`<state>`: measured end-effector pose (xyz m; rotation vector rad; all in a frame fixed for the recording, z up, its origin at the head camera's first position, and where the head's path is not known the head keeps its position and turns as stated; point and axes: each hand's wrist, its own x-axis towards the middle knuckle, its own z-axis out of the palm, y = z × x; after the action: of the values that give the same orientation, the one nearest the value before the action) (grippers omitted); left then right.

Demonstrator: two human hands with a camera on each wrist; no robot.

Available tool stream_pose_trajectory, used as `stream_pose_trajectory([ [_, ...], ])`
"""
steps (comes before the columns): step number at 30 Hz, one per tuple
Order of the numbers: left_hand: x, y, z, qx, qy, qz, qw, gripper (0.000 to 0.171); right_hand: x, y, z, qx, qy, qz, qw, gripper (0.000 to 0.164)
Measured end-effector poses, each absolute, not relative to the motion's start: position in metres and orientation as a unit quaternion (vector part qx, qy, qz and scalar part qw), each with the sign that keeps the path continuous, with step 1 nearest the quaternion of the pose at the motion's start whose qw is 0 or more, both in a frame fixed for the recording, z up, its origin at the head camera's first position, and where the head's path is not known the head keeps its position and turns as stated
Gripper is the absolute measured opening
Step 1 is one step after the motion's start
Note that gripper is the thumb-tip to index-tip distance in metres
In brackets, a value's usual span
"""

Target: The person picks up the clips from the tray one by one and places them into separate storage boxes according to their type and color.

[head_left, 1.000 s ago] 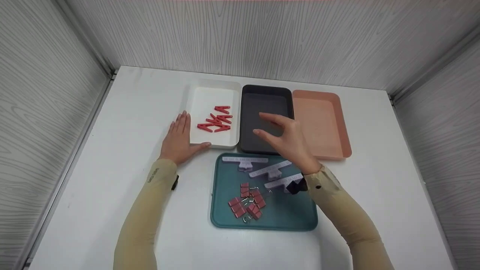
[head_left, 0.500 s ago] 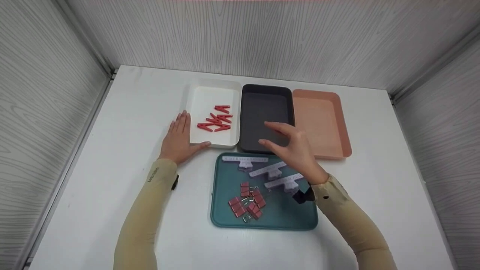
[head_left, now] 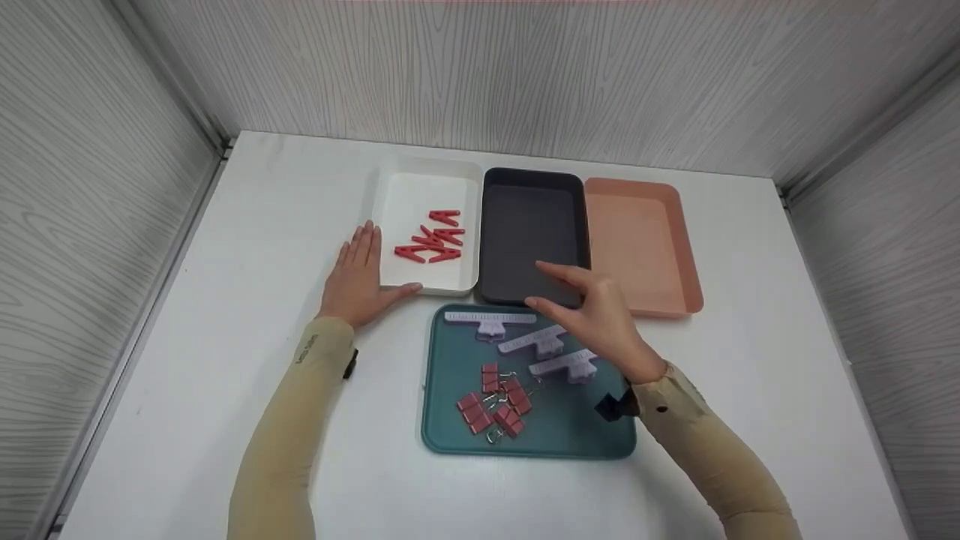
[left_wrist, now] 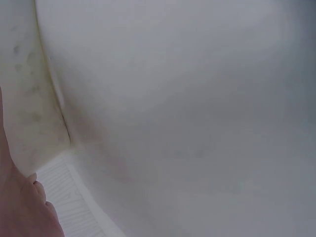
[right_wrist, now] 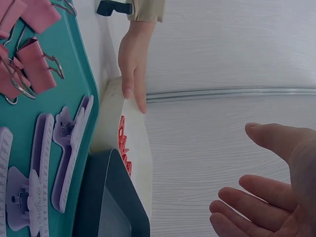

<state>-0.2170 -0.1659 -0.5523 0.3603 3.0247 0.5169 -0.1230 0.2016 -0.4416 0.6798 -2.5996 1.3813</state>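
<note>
My left hand [head_left: 355, 281] rests against the left side of the white tray [head_left: 427, 166], its thumb along the near edge. Several red clips shaped like small clothespins [head_left: 442, 256] lie inside that tray. Over the near end of the dark grey tray [head_left: 534, 177], my right hand [head_left: 600, 311] hovers with thumb and fingers apart and nothing between them. Below it, the teal tray [head_left: 555, 442] bears three lilac ruler clips [head_left: 491, 321] and several pink binder clips [head_left: 474, 413]. In the right wrist view, the right hand [right_wrist: 266, 192] shows spread fingers.
A peach tray [head_left: 637, 247] stands to the right of the dark one, and the three upright-walled trays sit side by side. All lie on a white table [head_left: 765, 337]. Grey wood-grained panels [head_left: 480, 82] enclose the back and both sides.
My right hand has drawn back toward me and slightly right, from over the dark grey tray to its near end. The left hand and the clips stay put.
</note>
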Motion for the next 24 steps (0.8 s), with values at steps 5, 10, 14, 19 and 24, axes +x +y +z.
stream_pose_trajectory([
  [5,-0.217,-0.165,-0.551,0.117,0.979,0.164,0.026,0.128,-0.12,0.207,-0.452,0.215,-0.862,0.457,0.046,0.055],
  [10,-0.216,-0.165,-0.552,0.117,0.98,0.162,0.027,0.128,-0.113,0.208,-0.451,0.19,-0.884,0.428,0.014,0.055],
  [14,-0.216,-0.165,-0.554,0.116,0.98,0.16,0.028,0.128,-0.108,0.208,-0.454,0.17,-0.889,0.425,-0.014,0.055],
  [19,-0.217,-0.165,-0.556,0.116,0.98,0.159,0.025,0.128,-0.102,0.21,-0.459,0.155,-0.897,0.413,-0.023,0.053],
  [24,-0.216,-0.165,-0.553,0.117,0.98,0.159,0.022,0.128,-0.098,0.212,-0.468,0.157,-0.898,0.41,-0.021,0.051],
])
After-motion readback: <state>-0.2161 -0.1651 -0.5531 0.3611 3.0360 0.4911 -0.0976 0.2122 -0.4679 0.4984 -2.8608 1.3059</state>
